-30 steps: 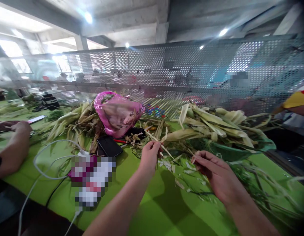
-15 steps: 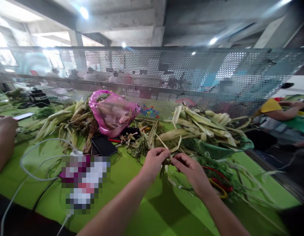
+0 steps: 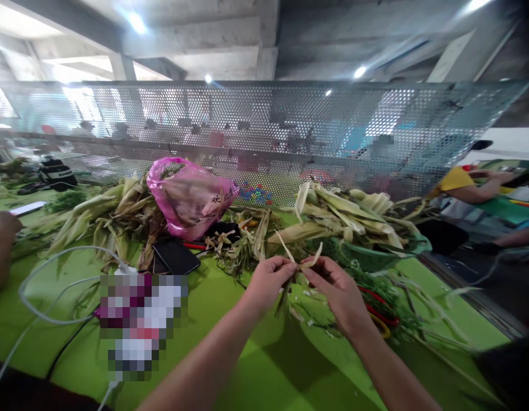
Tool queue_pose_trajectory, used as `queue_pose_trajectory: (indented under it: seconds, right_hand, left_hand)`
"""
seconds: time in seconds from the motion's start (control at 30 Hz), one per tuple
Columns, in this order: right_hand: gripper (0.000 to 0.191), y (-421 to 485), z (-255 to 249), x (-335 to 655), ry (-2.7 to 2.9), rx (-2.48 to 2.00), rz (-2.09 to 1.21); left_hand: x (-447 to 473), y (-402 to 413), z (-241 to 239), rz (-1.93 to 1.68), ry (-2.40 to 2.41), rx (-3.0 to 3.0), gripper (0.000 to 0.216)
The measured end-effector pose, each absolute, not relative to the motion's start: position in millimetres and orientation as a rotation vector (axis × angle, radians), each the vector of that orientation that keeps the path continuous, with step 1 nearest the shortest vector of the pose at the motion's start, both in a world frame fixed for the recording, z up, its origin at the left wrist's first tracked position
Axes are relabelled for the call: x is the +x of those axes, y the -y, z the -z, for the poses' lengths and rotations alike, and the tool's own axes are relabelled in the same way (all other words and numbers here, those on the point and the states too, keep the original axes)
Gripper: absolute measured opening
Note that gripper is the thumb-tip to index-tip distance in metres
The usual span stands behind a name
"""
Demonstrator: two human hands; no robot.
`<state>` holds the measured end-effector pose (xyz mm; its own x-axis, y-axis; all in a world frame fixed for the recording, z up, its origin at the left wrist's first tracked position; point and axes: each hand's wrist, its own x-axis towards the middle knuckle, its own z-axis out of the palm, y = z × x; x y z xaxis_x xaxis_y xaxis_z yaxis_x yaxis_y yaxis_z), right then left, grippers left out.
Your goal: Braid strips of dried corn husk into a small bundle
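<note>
Above the green table, both my hands pinch strips of dried corn husk (image 3: 285,245). My left hand (image 3: 270,281) is closed, thumb against forefinger, on a pale strip that points up and left. Close beside it, my right hand (image 3: 332,282) is closed on another strip whose free end curls upward. Between the fingertips the strips seem to cross, but the fingers hide how. Darker husk ends hang beneath my left fingers. Just beyond lie a bunch of dry stalks (image 3: 242,248) and a green basket (image 3: 375,257) heaped with corn husks (image 3: 347,214).
A pink plastic bag (image 3: 189,200) stands among husks at the back left. Dark phones (image 3: 176,257), a power strip and white cables (image 3: 28,302) lie on the left. Red scissors (image 3: 378,305) rest in greenery at right. A co-worker's arm (image 3: 1,245) reaches in from the left edge.
My hands stay close together, and the strip at my right fingertips now bends more to the right. The whole view has shifted slightly, moving surrounding things a little leftward.
</note>
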<state>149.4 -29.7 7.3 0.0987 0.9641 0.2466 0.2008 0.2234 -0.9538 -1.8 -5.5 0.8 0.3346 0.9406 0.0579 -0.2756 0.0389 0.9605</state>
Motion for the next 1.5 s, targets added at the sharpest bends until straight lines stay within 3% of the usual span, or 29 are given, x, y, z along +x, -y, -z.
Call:
queue_pose_trajectory:
  seconds: [0.13, 0.27, 0.57, 0.97, 1.27, 1.5]
  right_hand:
    - [0.025, 28, -8, 156, 1.331, -1.23, -0.653]
    - [0.027, 28, -9, 157, 1.258, -1.226, -0.718]
    - [0.028, 28, -8, 154, 1.159, -1.182, -0.891]
    - [0.023, 27, -7, 157, 1.168, -1.194, -0.91]
    - [0.03, 24, -2, 157, 1.203, -1.213, -0.882]
    - [0.022, 24, 0, 158, 1.232, -1.23, -0.836]
  left_hand:
    - [-1, 7, -2, -0.994, -0.703, 1.148, 0.042]
    - [-1, 8, -1, -0.947, -0.629, 1.046, 0.045]
    - [3, 2, 10, -0.959, -0.666, 1.193, 0.015]
    - [3, 8, -3, -0.948, -0.631, 1.209, 0.008]
    - [8, 2, 9, -0.998, -0.646, 1.341, 0.021]
    - [10, 1, 16, -0.903, -0.788, 1.559, 0.021]
